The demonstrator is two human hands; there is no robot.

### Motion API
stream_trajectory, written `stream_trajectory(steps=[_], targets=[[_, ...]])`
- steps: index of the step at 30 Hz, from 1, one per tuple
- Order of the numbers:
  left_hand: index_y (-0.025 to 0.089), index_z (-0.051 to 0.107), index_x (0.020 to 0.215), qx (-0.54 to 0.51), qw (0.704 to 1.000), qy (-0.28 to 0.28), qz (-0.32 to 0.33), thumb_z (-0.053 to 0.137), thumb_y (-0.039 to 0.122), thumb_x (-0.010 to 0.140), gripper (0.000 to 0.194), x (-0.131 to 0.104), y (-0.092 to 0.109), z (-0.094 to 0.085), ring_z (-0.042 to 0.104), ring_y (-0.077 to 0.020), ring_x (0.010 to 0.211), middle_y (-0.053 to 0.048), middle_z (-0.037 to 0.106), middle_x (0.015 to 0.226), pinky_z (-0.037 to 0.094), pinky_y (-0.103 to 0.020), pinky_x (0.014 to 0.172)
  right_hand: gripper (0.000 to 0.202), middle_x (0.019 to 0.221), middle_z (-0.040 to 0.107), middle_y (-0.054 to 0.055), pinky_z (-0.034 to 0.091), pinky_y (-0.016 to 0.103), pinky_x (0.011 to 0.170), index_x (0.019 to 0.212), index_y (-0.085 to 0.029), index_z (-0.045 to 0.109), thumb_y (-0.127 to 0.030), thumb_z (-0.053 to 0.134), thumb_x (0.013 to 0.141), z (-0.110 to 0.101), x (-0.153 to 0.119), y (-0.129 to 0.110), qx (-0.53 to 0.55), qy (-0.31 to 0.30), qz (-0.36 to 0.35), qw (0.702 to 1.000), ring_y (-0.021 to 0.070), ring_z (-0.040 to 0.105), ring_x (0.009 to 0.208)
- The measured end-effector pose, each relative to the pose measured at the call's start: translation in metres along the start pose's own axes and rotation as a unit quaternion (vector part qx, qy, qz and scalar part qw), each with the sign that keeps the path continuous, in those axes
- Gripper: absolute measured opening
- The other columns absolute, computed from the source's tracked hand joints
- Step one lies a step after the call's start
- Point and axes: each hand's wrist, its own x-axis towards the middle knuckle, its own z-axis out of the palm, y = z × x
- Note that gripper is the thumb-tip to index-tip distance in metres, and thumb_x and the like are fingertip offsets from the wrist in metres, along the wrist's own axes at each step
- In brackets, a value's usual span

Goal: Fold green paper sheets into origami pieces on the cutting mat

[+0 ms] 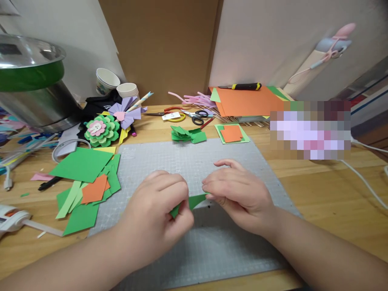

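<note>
Between my two hands a small piece of green paper [197, 201] is stretched above the grey cutting mat [230, 246]. My left hand [160, 206] is closed round its left end, with the thumb and curled fingers hiding part of it. The fingertips of my right hand [239, 194] pinch the narrow right tip. Beyond the hands, at the mat's far edge, sit folded green paper pieces [188, 135]. To their right lies a stack of light green, green and orange paper squares [232, 133].
Green, light green and orange paper scraps [81, 169] overlap the mat's left side, near a glue gun [12, 218]. Scissors [197, 117] lie at the back. A utility knife [245, 86] rests on orange sheets [248, 103]. Paper flowers [101, 130] and a steel pot [33, 93] stand back left.
</note>
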Motion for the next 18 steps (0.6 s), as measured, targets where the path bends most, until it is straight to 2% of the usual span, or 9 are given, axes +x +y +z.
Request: stream_trajectory(steps=[8, 18], targets=[[0.018, 0.044, 0.064, -0.001, 1.000, 0.006, 0.003, 0.048, 0.004, 0.075, 0.018, 0.0005, 0.0004, -0.0008, 0.046, -0.0139, 0.064, 0.001, 0.050, 0.064, 0.035, -0.030, 0.063, 0.015, 0.083, 0.071, 0.003, 0.036, 0.044, 0.098, 0.083, -0.017, 0.060, -0.003, 0.054, 0.084, -0.0024, 0.0017, -0.0016, -0.005, 0.009, -0.006, 1.000, 0.0142, 0.066, 0.078], [0.018, 0.043, 0.062, 0.017, 0.999, 0.027, -0.020, 0.048, 0.004, 0.072, 0.018, 0.0042, -0.0045, -0.0036, 0.048, -0.0131, 0.062, 0.002, 0.052, 0.061, 0.037, -0.029, 0.063, 0.015, 0.081, 0.070, 0.001, 0.032, 0.048, 0.104, 0.085, -0.019, 0.060, -0.006, 0.053, 0.088, -0.0052, 0.0031, 0.0060, -0.008, 0.025, 0.029, 0.999, 0.0137, 0.066, 0.080]])
